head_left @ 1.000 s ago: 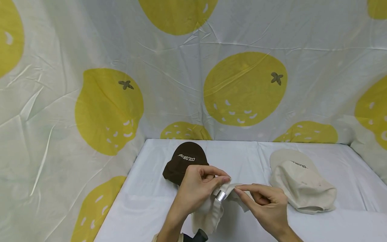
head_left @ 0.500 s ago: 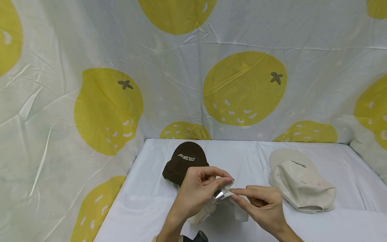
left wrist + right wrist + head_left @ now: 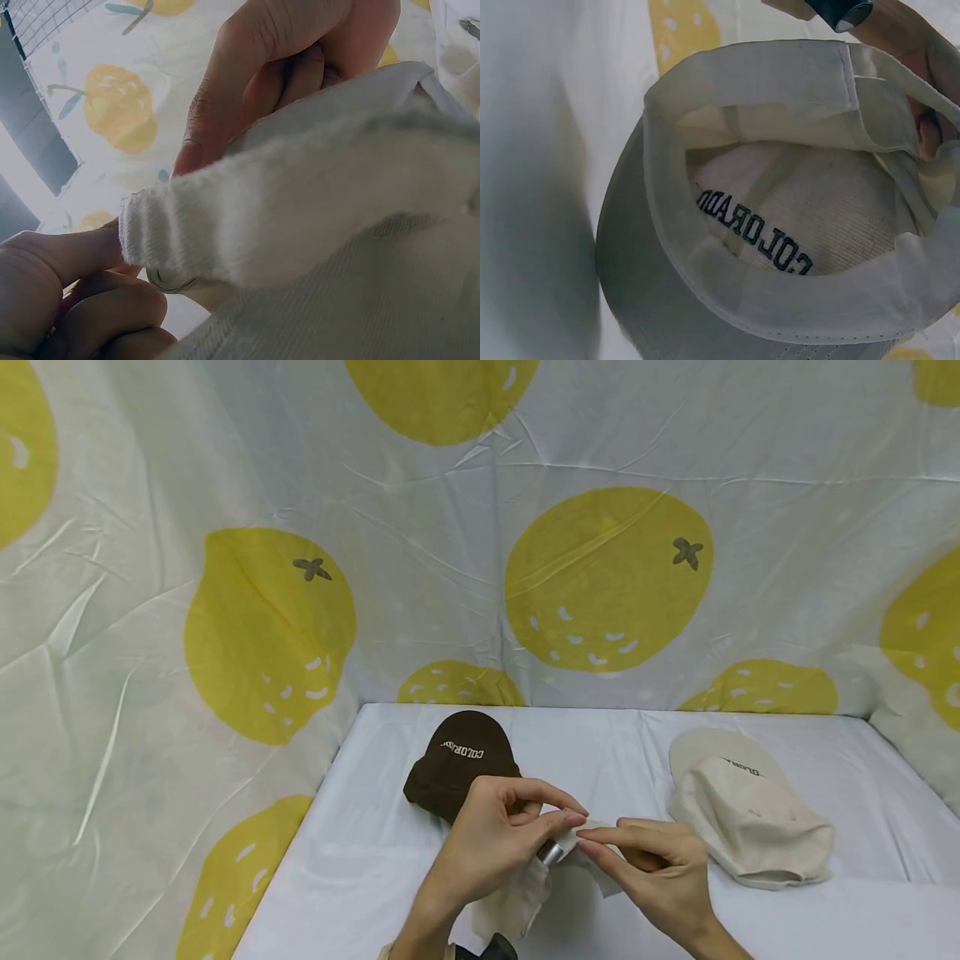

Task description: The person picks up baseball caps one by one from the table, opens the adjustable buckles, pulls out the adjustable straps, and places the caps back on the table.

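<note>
A cream baseball cap (image 3: pixel 506 906) is held between both hands at the near side of the table, mostly covered by the left hand in the head view. Its opening faces the right wrist camera, which shows dark mirrored COLORADO stitching (image 3: pixel 754 232) inside. My left hand (image 3: pixel 491 835) pinches the cap's back strap (image 3: pixel 240 217) above a silver metal buckle (image 3: pixel 551 853). Close beside it, my right hand (image 3: pixel 660 868) pinches the strap's cloth end between thumb and index finger. Whether the strap passes through the buckle is hard to tell.
A dark brown cap (image 3: pixel 467 760) with white lettering stands behind the left hand. Another cream cap (image 3: pixel 750 814) lies on the right of the white-covered table (image 3: pixel 360 852). A lemon-print curtain (image 3: pixel 435 585) hangs behind and at the sides.
The left hand's fingertips have shifted slightly right and the right hand's slightly left, so they are closer together. The buckle tilted and turned back, and the loose strap cloth shifted.
</note>
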Motion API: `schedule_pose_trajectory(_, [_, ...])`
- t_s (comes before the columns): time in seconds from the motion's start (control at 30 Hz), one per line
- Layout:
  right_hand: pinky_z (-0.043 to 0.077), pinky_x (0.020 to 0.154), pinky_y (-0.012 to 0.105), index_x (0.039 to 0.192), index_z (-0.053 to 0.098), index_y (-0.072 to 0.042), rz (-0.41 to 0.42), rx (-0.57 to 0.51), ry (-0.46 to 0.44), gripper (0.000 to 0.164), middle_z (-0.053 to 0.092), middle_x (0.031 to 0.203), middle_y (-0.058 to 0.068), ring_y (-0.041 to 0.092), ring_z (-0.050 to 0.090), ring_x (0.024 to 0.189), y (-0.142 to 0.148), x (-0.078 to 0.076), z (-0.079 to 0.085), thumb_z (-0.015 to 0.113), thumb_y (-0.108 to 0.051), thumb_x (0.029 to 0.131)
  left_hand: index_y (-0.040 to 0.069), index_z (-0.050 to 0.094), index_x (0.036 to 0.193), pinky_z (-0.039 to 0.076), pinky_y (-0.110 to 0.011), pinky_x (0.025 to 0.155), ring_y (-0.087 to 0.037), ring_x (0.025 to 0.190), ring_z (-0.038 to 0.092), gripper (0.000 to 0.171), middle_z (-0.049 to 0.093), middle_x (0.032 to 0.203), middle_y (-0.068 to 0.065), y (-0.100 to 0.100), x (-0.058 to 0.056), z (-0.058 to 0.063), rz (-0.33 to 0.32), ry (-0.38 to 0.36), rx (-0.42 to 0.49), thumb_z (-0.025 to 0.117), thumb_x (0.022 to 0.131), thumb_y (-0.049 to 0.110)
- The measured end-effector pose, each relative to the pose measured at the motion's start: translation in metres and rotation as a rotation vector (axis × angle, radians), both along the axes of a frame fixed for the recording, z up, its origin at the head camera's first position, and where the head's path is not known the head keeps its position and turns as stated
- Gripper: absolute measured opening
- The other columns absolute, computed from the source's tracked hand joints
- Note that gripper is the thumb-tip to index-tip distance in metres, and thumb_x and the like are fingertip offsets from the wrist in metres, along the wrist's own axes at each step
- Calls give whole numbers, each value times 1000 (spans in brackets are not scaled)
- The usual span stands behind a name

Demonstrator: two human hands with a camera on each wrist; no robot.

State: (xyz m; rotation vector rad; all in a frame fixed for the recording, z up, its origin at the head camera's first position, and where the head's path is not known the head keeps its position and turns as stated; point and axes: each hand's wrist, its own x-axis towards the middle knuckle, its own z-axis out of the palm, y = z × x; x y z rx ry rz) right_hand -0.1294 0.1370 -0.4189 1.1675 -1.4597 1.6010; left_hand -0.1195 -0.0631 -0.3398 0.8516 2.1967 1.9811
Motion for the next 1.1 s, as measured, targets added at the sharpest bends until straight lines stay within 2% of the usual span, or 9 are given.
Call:
schedule_pose_trajectory(0.1, [15, 43, 10, 95, 80, 4, -13, 0, -8, 16, 23, 56, -4, 2, 17, 51, 0, 0, 1, 81, 11, 80, 2, 80, 91, 30, -17, 47, 1, 49, 26, 6, 52, 51, -13, 0, 0, -1, 23, 18, 8, 77, 92, 8])
schedule_pose_trajectory(0.17, [16, 43, 10, 96, 80, 5, -19, 0, -16, 17, 23, 56, -5, 2, 18, 51, 0, 1, 1, 81, 12, 80, 2, 80, 91, 33, -16, 48, 2, 49, 29, 6, 65, 60, -16, 0, 0, -1, 38, 33, 15, 78, 92, 8])
schedule_pose_trajectory(0.23, [16, 42, 10, 96, 80, 5, -24, -1, -24, 19, 24, 55, -4, 2, 18, 51, 0, 1, 1, 81, 13, 80, 2, 80, 91, 36, -15, 50, 2, 49, 32, 6, 72, 69, -19, 0, -1, -2, 49, 44, 21, 78, 92, 7])
schedule_pose_trajectory(0.47, [19, 41, 9, 96, 80, 6, -16, -15, -55, 21, 27, 54, -5, 2, 19, 49, 1, 1, 1, 78, 17, 79, 2, 80, 92, 45, -13, 58, -1, 59, 51, 4, 77, 80, -17, -1, 0, -1, 70, 37, 54, 77, 92, 5])
schedule_pose_trajectory(0.67, [20, 42, 9, 96, 79, 7, -3, -32, -51, 21, 41, 53, -2, 2, 20, 49, 2, -1, 0, 78, 18, 79, 3, 80, 90, 43, -14, 57, 0, 56, 42, 4, 74, 70, -15, -1, 0, -1, 81, 74, 69, 78, 91, 6])
schedule_pose_trajectory(0.77, [20, 42, 9, 96, 79, 7, -5, -33, -48, 20, 42, 53, -2, 2, 20, 49, 2, -2, -1, 78, 18, 79, 3, 80, 91, 40, -14, 55, 0, 55, 37, 4, 70, 64, -16, -1, 0, 0, 78, 84, 73, 77, 91, 6])
schedule_pose_trajectory(0.97, [20, 41, 9, 95, 80, 7, -30, -31, -41, 18, 46, 52, -2, 2, 20, 48, 2, -2, -1, 79, 17, 79, 3, 80, 91, 27, -18, 47, 1, 51, 23, 5, 40, 45, -10, -1, 0, -1, 80, 108, 66, 77, 92, 6])
schedule_pose_trajectory(1.07, [20, 40, 8, 95, 79, 8, -27, -34, -44, 19, 47, 50, -3, 1, 19, 47, 3, -2, -2, 79, 18, 78, 2, 80, 91, 25, -19, 45, 1, 50, 20, 5, 34, 45, -7, -1, 0, -1, 77, 118, 68, 77, 92, 6])
schedule_pose_trajectory(1.1, [21, 40, 8, 94, 79, 9, -24, -36, -44, 19, 53, 51, -2, 1, 19, 46, 3, -2, -2, 79, 18, 78, 2, 80, 91, 25, -19, 45, 1, 50, 20, 6, 33, 45, -7, -1, 0, -1, 77, 120, 68, 77, 92, 6])
